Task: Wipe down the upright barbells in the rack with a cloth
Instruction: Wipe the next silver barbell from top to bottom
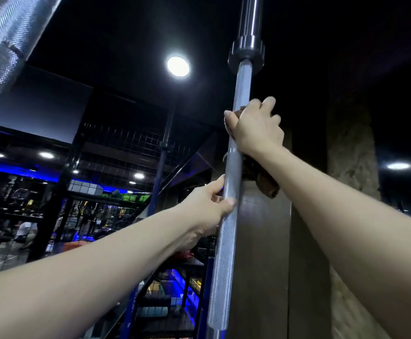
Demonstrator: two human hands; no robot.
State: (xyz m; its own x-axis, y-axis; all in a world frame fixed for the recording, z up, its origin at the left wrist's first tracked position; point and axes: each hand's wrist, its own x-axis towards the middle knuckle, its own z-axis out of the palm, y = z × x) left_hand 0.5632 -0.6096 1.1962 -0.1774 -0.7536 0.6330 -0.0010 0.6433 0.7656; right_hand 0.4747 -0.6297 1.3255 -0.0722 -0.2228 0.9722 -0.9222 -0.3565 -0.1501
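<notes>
The scene is dim, with a near-black ceiling. A round white ceiling lamp (178, 66) glares with a soft halo; smaller round lamps (46, 154) glow further back, and blue strip lighting (16, 168) tints the left background. The upright silver knurled barbell (226, 216) catches bright highlights. Wide-angle distortion bends the edges, and the background is soft and grainy.

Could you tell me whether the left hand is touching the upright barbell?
Touching. The head view shows the left hand with thumb and fingers wrapped around the barbell shaft.
</notes>
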